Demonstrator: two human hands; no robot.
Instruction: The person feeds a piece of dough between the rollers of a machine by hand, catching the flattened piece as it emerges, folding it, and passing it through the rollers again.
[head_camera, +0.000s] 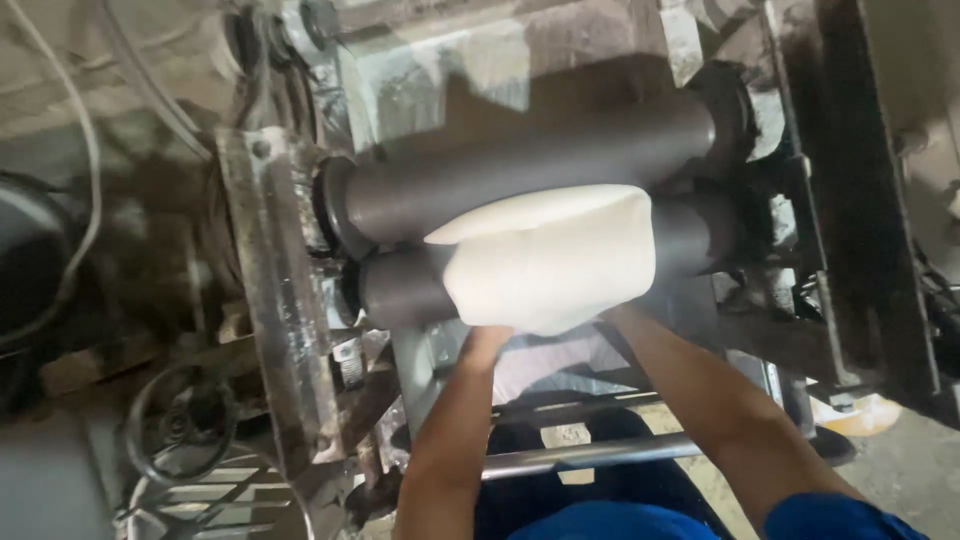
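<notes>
A thick white sheet of soft material hangs out between two dark rollers: the upper roller and the lower roller. My left hand reaches under the sheet's lower left edge; only the wrist and the base of the hand show, the fingers are hidden beneath the sheet. My right hand goes under the sheet's lower right edge and is almost wholly hidden. Both forearms rise from the bottom of the view.
The rollers sit in a grimy metal frame, with a side plate at the left and a heavy upright at the right. A round handwheel lies at lower left. A steel bar crosses below my arms. Cables hang at far left.
</notes>
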